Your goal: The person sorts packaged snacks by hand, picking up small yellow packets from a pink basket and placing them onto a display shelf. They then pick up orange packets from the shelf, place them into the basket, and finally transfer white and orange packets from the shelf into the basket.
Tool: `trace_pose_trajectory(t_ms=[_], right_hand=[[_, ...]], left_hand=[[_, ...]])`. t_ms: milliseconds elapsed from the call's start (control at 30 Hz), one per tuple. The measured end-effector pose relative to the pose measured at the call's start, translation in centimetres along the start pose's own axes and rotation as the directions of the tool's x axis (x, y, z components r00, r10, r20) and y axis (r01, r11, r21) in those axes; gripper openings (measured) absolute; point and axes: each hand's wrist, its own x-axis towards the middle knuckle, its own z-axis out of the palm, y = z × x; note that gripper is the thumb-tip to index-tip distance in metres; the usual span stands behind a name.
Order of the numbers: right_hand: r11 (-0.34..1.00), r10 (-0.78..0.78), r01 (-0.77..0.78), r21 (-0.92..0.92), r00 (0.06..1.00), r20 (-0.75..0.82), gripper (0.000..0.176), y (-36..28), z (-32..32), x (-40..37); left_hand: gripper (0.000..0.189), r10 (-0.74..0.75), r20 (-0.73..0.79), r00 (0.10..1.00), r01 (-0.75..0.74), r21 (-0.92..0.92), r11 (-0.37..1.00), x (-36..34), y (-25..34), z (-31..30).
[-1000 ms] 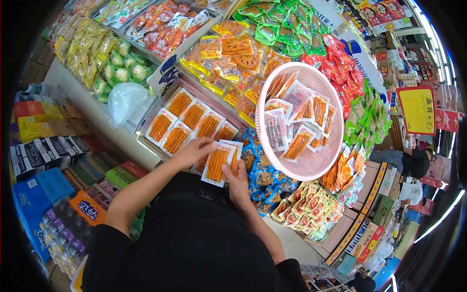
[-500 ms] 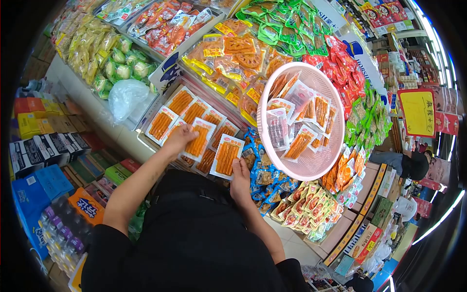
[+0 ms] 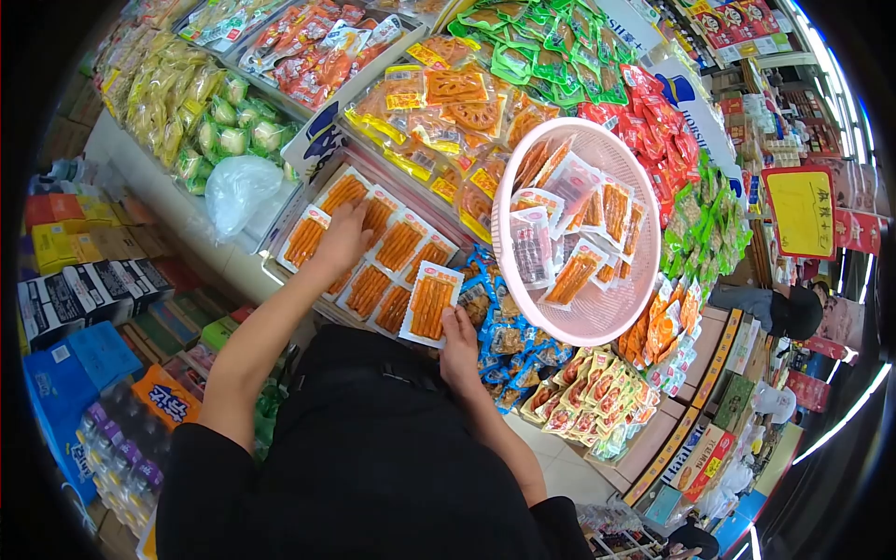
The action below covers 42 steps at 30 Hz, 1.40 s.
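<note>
My left hand (image 3: 343,241) reaches over the rows of flat packets of orange sticks (image 3: 399,241) in the tray, its fingertips over the upper packets; whether it grips one is hidden. My right hand (image 3: 459,349) pinches the lower right edge of an orange stick packet (image 3: 432,304), held at the tray's right end. A pink plastic basket (image 3: 644,289) to the right holds several clear packets of orange sticks and a packet with dark contents (image 3: 532,247).
Yellow-labelled orange packets (image 3: 448,103) lie beyond the tray, green packets (image 3: 551,47) behind them. Blue packets (image 3: 509,336) lie below the basket. A clear plastic bag (image 3: 241,194) sits left of the tray. Drink bottles and boxes (image 3: 75,364) stand at far left.
My left hand has moved up and left, away from the packet it held, which now lies among the others in the tray. My right hand and its packet have barely moved.
</note>
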Motion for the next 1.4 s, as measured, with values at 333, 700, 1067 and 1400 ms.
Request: trace_pose_trajectory(t_ms=[333, 700, 1067, 1400], right_hand=[[0.998, -0.009, 0.011, -0.067, 0.999, 0.037, 0.023, -0.9, 1.6, 0.4], [0.975, 0.105, -0.075, -0.211, 0.985, 0.135, 0.025, -1.5, 1.3, -0.2], [0.973, 0.155, -0.113, -0.201, 0.966, 0.206, 0.023, -1.9, 1.4, -0.4], [0.872, -0.089, 0.221, -0.438, 0.949, 0.302, 0.019, -10.5, 2.6, -4.9]], left_hand=[[0.022, 0.007, 0.573, 0.819, 0.485, -0.699, 0.525, -4.5, 5.2, -0.9], [0.016, -0.195, 0.207, 0.959, 0.266, -0.41, 0.873, -0.9, -1.0, -3.5], [0.029, 0.0, -0.129, 0.992, 0.002, 0.019, 1.0, 2.2, -1.7, -4.4], [0.046, 0.094, -0.118, 0.988, -0.089, 0.049, 0.995, -4.2, 0.4, -2.6]])
